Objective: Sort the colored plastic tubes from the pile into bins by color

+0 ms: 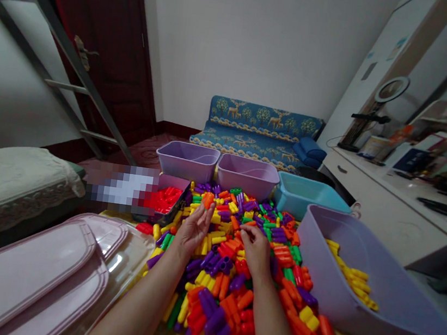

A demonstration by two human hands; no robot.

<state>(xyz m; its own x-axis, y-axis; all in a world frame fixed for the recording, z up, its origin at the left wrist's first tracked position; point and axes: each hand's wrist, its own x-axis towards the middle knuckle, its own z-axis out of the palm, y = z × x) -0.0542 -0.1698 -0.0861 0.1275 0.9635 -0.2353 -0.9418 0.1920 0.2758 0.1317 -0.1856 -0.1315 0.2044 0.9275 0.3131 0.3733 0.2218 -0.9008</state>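
A wide heap of plastic tube-shaped toy pieces (209, 278) in orange, yellow, purple, green and red covers the table in front of me. My left hand (194, 229) is raised over the heap, palm partly up, with an orange toy piece (208, 200) held at its fingertips. To its right, my right hand (255, 247) reaches low over the heap, palm down, its fingers curled into a pinch. Orange pieces lie right beside those fingertips; whether one is between them is hidden.
Two purple bins (248, 166) and a blue bin (311, 193) stand behind the heap. A large purple bin (333, 270) at right holds yellow pieces; a dark-edged box at left holds red pieces (165, 198). Pink lids (20, 272) lie at left. A patterned sofa (249, 129) is beyond.
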